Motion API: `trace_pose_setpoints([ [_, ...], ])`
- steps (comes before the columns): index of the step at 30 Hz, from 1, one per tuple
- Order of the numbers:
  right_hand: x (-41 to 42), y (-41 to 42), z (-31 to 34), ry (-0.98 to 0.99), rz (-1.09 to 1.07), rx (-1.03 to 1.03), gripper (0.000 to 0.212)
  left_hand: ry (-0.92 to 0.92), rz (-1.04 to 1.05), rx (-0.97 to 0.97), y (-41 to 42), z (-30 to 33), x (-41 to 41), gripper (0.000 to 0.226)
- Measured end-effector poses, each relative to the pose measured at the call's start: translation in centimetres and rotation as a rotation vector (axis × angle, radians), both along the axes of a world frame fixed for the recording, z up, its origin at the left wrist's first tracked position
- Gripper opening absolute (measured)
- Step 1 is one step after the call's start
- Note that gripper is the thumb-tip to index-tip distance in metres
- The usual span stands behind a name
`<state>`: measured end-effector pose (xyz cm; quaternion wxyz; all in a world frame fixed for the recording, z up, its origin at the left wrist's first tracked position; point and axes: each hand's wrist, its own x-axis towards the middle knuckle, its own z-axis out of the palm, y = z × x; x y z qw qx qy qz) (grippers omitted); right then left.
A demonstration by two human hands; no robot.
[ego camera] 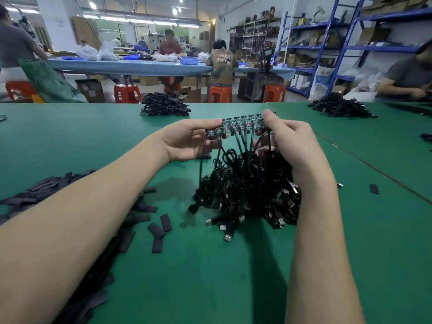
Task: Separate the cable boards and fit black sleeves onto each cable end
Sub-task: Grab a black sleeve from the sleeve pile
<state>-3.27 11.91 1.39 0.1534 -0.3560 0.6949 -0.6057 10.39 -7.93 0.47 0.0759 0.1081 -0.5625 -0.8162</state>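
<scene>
Separating step is what's in hand here: the strip of cable boards [243, 123] is held up over the table [233, 277], pinched at one end by the left hand [187, 141] and gripped at the other by the right hand [289, 146], cables [245, 188] dangling below. Next, one board probably needs snapping off, then a black sleeve [166, 222] grabbed from the pile under the left forearm.

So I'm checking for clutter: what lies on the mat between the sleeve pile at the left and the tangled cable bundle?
In the head view, a few loose black sleeves lie on the green mat there; otherwise it is bare.
</scene>
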Motion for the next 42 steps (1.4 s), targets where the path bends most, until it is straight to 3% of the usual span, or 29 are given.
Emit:
trace_pose_setpoints([
  [4, 0.7, 0.5, 0.7, -0.260, 0.355, 0.014, 0.034, 0.015, -0.256, 0.261, -0.2, -0.5, 2.4, 0.028],
  [7, 1.3, 0.1, 0.7, -0.372, 0.603, -0.004, 0.033, 0.066, -0.247, 0.357, -0.4, -1.7, 4.0, 0.041],
  [10, 2.6, -1.2, 0.0, -0.502, 0.727, 0.006, 0.029, 0.087, -0.034, 0.178, -0.8, -2.8, 5.1, 0.076],
  [12, 3.5, -2.4, -1.4, -0.608, 0.762, 0.027, 0.022, 0.064, -0.031, 0.130, -1.2, -3.7, 6.2, 0.096],
  [14, 4.5, -3.9, -3.7, -0.685, 0.762, 0.095, 0.017, 0.047, -0.015, 0.209, -2.0, -4.9, 7.1, 0.093],
  [17, 5.3, -6.3, -7.5, -0.748, 0.673, 0.187, 0.021, -0.112, 0.166, 0.325, -2.8, -7.3, 8.1, 0.077],
  [19, 5.4, -7.4, -9.1, -0.764, 0.586, 0.174, 0.022, -0.194, 0.358, 0.269, -3.0, -8.9, 8.3, 0.066],
  [24, 5.3, -8.5, -9.9, -0.719, 0.478, 0.097, 0.026, -0.061, 0.536, 0.256, -2.6, -10.3, 8.9, 0.061],
  [28, 5.3, -8.9, -9.7, -0.585, 0.451, 0.130, 0.022, 0.020, 0.603, 0.066, -1.1, -9.9, 9.4, 0.048],
  [31, 5.6, -9.2, -9.1, -0.590, 0.491, 0.092, 0.020, 0.042, 0.757, -0.022, -0.4, -10.2, 9.4, 0.023],
  [34, 6.1, -8.9, -8.5, -0.502, 0.594, 0.165, 0.016, -0.037, 0.851, -0.189, -0.3, -9.7, 9.7, 0.023],
  [39, 5.9, -8.5, -8.0, -0.392, 0.698, 0.214, 0.010, -0.297, 0.914, -1.109, 0.1, -7.7, 10.6, 0.029],
  [42, 6.0, -8.5, -7.7, -0.421, 0.757, 0.218, 0.014, -0.428, 0.891, -1.450, 1.6, -7.0, 9.5, 0.042],
])
